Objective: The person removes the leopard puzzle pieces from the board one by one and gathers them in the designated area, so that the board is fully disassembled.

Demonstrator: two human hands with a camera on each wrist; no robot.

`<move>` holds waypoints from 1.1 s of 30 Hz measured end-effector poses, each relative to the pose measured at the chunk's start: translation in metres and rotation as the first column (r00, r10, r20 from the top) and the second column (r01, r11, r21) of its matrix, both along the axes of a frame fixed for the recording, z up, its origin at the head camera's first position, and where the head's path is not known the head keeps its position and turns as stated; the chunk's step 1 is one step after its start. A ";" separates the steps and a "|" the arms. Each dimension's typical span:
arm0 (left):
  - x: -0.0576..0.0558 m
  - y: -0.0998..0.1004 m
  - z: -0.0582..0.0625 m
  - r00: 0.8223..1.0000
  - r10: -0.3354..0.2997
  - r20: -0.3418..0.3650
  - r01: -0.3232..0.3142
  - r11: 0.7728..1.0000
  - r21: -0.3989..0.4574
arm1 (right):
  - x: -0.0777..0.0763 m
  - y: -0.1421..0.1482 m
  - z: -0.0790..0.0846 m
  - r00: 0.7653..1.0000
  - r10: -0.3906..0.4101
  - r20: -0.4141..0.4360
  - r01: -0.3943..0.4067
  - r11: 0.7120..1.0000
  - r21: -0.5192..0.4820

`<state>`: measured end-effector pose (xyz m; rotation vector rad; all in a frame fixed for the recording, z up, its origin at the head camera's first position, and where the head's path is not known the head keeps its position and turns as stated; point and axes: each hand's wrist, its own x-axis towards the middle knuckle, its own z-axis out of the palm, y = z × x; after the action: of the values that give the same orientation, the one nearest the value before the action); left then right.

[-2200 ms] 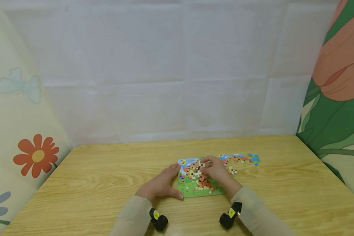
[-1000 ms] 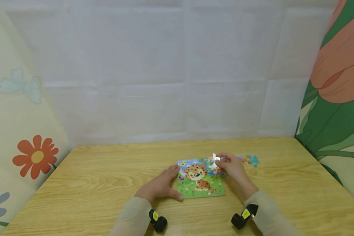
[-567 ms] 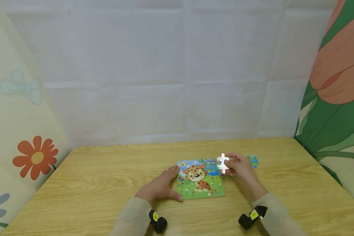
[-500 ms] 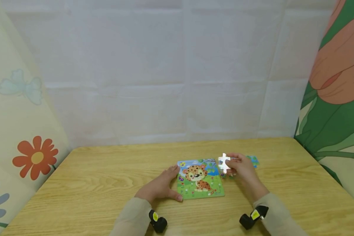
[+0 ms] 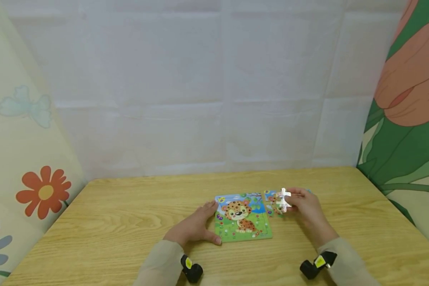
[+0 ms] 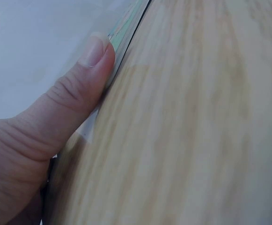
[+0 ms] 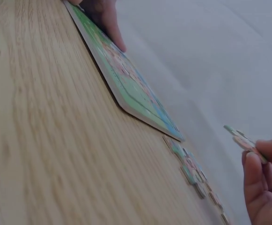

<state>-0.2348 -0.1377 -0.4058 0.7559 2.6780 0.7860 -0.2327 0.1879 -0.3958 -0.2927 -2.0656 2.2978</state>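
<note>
A square puzzle board [image 5: 243,239] with a cartoon leopard picture lies flat on the table. My left hand [image 5: 193,225] rests at its left side, thumb by the near corner and fingers along the edge. In the left wrist view the thumb [image 6: 75,84] lies straight against the board's edge. Right of the board, my right hand [image 5: 309,208] pinches a puzzle piece [image 5: 283,203] between thumb and fingers. The right wrist view shows that puzzle piece [image 7: 248,144] held above the tabletop. Beneath and beside it lie several loose puzzle pieces [image 5: 270,195], partly hidden by the hand.
The wooden table [image 5: 139,210] reaches back to a white cloth backdrop [image 5: 214,91]. Flower-patterned panels stand at left [image 5: 39,143] and right [image 5: 411,131]. In the right wrist view, several loose pieces [image 7: 189,168] lie in line just off the board's corner.
My right hand has moved from over the board to the right, and carries a puzzle piece over the loose pieces. My left hand has stayed at the board's left edge.
</note>
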 end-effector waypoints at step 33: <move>0.002 0.002 0.003 1.000 0.015 0.014 -0.014 1.000 -0.020 | 0.004 0.027 -0.011 0.994 0.025 0.107 -0.056 0.955 0.290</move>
<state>-0.2328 -0.1362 -0.4024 0.7245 2.6782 0.7635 -0.2288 0.2153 -0.4071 -0.3629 -2.4429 1.9942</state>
